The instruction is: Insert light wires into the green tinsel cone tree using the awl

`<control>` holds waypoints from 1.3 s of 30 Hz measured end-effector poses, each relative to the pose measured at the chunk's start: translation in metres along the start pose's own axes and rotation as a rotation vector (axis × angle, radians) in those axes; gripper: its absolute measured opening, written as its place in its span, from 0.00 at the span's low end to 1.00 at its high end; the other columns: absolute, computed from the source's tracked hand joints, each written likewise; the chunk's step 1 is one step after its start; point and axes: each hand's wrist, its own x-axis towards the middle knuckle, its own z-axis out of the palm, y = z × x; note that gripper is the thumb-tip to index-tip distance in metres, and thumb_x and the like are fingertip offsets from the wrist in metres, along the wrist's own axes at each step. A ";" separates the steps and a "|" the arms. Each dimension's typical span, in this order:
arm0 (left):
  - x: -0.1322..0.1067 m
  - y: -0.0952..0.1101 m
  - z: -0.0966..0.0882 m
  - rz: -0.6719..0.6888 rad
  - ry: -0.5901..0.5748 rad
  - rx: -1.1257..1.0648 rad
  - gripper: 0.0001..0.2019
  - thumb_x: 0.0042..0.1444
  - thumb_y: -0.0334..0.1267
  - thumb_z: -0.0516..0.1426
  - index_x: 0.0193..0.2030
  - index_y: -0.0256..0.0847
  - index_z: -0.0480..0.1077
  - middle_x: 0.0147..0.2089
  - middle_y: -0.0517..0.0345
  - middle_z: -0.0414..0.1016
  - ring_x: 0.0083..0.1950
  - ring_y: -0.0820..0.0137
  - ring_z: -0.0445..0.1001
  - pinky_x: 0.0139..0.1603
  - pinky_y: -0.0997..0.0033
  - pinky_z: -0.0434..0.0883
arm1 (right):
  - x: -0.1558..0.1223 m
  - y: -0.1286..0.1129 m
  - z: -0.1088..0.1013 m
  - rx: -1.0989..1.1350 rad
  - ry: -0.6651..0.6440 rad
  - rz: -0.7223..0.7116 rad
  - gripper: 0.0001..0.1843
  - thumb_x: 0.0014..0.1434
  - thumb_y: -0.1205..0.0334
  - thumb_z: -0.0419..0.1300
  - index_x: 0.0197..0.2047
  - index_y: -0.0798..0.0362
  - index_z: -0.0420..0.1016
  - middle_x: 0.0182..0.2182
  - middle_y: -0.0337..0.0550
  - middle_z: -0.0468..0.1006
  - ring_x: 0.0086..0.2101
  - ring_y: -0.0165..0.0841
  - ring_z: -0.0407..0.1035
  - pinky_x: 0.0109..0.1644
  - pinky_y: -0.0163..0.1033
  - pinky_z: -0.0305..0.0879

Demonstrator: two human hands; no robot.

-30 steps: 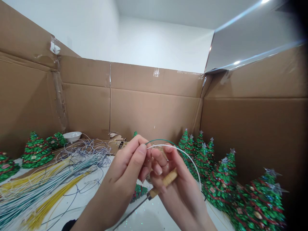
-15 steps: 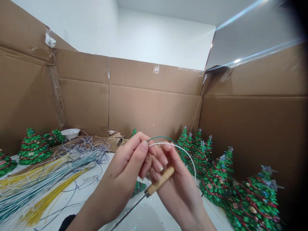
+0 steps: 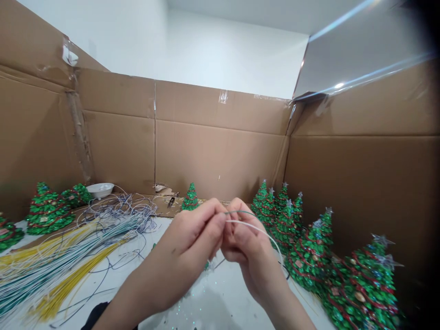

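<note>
Wires (image 3: 253, 226), one green, one white, clamped between fingers of left hand (image 3: 197, 245), nearer the viewer than small tree (image 3: 190, 198) and to its right; right hand (image 3: 250, 251) alongside, fingers curled in, grip impossible to tell; left of small tree, wire bundles (image 3: 82, 276) on white table (image 3: 223, 305); right of it, star-topped trees (image 3: 311, 254).

Smooth, plastic-looking white wire (image 3: 256, 228), glossy, glittery trees (image 3: 307, 261), matt cardboard walls (image 3: 220, 151)

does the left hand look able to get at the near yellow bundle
Probably not yet: the left hand appears to pinch the white wire. Once freed, the way looks open, as the near yellow bundle lies mostly uncovered.
</note>
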 end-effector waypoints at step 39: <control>0.002 -0.011 0.012 0.149 0.204 0.130 0.23 0.65 0.42 0.45 0.18 0.41 0.58 0.15 0.65 0.59 0.18 0.77 0.58 0.23 0.75 0.59 | -0.010 -0.004 -0.004 -0.503 0.176 -0.251 0.24 0.63 0.48 0.50 0.20 0.51 0.55 0.17 0.32 0.52 0.19 0.24 0.46 0.21 0.32 0.46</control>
